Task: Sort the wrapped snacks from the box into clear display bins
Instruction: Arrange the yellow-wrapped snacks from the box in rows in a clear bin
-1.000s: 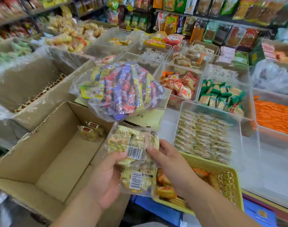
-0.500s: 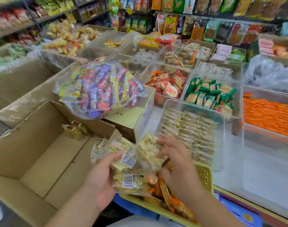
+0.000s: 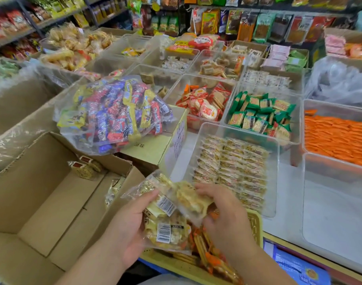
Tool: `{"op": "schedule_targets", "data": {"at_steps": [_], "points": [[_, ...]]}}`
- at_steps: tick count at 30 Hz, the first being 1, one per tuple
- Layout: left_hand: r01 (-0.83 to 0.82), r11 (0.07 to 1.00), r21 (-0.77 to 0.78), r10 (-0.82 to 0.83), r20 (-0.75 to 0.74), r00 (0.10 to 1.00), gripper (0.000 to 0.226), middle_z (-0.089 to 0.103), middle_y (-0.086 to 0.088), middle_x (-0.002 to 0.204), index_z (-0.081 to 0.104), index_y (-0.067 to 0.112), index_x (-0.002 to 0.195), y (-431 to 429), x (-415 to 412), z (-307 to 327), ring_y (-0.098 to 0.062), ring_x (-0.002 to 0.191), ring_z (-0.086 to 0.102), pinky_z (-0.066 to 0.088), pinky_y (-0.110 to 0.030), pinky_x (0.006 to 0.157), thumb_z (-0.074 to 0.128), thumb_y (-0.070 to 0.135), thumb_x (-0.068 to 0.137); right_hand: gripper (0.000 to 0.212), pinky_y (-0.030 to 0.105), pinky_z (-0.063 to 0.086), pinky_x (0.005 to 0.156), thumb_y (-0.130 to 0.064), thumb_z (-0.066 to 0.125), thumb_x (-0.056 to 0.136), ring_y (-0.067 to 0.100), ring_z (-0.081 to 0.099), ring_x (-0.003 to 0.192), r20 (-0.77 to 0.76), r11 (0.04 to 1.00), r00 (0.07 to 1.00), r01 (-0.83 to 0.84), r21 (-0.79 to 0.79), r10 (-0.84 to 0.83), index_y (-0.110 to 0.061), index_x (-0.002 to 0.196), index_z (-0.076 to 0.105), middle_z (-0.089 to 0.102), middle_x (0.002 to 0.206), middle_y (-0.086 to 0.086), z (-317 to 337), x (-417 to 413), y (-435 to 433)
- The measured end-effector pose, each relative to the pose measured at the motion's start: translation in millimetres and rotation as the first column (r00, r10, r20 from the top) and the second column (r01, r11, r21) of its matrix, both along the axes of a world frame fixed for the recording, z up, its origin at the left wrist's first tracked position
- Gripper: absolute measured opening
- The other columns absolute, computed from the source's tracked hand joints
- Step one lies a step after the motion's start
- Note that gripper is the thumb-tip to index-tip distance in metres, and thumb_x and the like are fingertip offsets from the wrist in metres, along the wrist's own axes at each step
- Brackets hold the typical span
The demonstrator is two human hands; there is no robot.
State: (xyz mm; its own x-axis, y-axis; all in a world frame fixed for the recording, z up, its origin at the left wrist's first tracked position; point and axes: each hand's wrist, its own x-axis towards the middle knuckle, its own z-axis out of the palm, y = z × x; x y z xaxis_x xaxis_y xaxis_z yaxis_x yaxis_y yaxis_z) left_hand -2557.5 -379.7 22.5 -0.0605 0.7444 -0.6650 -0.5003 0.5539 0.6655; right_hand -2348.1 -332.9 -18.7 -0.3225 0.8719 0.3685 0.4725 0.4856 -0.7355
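Snack shop interior. At rear left, shelves [image 3: 58, 16] carry rows of packaged goods; packets [image 3: 262, 27] hang along the back wall. Clear bins [image 3: 275, 182] of wrapped snacks [image 3: 233, 167] cover the counter [image 3: 289, 202], with open cardboard boxes [image 3: 21, 192] of stock beside them.

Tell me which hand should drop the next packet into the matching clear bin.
Right. The right hand pinches the top packet, close beside the clear bin; the left hand grips the rest of the stack, nearer the cardboard box.
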Motion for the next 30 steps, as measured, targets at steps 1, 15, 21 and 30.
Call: {"op": "schedule_targets", "data": {"at_steps": [1, 15, 21, 30], "points": [[-0.009, 1.0, -0.004, 0.009, -0.005, 1.0, 0.04, 0.074, -0.014, 0.124, 0.079, 0.023, 0.116, 1, -2, -2, -0.038, 0.109, 0.073, 0.062, -0.055, 0.077, 0.072, 0.045, 0.083, 0.068, 0.028, 0.057, 0.084, 0.005, 0.085, 0.064, -0.004, 0.056, 0.104, 0.025, 0.998, 0.997, 0.068, -0.005, -0.068, -0.031, 0.117, 0.063, 0.065, 0.108, -0.017, -1, 4, 6], [-0.169, 0.985, 0.019, 0.169, 0.014, 0.986, 0.037, 0.076, -0.011, 0.122, 0.08, 0.029, 0.111, 4, -15, -17, -0.035, 0.108, 0.074, 0.057, -0.059, 0.09, 0.069, 0.048, 0.081, 0.024, 0.028, 0.049, 0.061, -0.032, 0.089, 0.074, 0.013, 0.061, 0.075, 0.326, 0.954, 0.916, 0.28, -0.105, -0.233, -0.025, 0.094, 0.078, 0.069, 0.082, -0.01, -31, 12, 111], [-0.226, 0.974, -0.011, 0.226, 0.043, 0.973, 0.032, 0.076, -0.013, 0.119, 0.081, 0.026, 0.107, 1, -16, -19, -0.036, 0.103, 0.076, 0.064, -0.048, 0.067, 0.068, 0.043, 0.083, 0.018, 0.035, 0.055, 0.07, -0.032, 0.079, 0.083, 0.028, 0.059, 0.098, 0.589, 0.974, 0.799, 0.208, -0.09, -0.116, -0.023, 0.099, 0.079, 0.064, 0.092, 0.001, -52, -15, 119], [-0.205, 0.978, -0.038, 0.207, 0.059, 0.976, 0.036, 0.075, -0.015, 0.121, 0.08, 0.025, 0.109, -3, -17, -19, -0.038, 0.106, 0.074, 0.064, -0.049, 0.067, 0.067, 0.045, 0.082, 0.076, 0.035, 0.05, 0.093, -0.069, 0.068, 0.081, 0.023, 0.059, 0.122, 0.551, 0.802, 0.803, 0.166, -0.573, 0.227, -0.028, 0.143, 0.053, 0.059, 0.138, 0.003, -66, -21, 117]]}}
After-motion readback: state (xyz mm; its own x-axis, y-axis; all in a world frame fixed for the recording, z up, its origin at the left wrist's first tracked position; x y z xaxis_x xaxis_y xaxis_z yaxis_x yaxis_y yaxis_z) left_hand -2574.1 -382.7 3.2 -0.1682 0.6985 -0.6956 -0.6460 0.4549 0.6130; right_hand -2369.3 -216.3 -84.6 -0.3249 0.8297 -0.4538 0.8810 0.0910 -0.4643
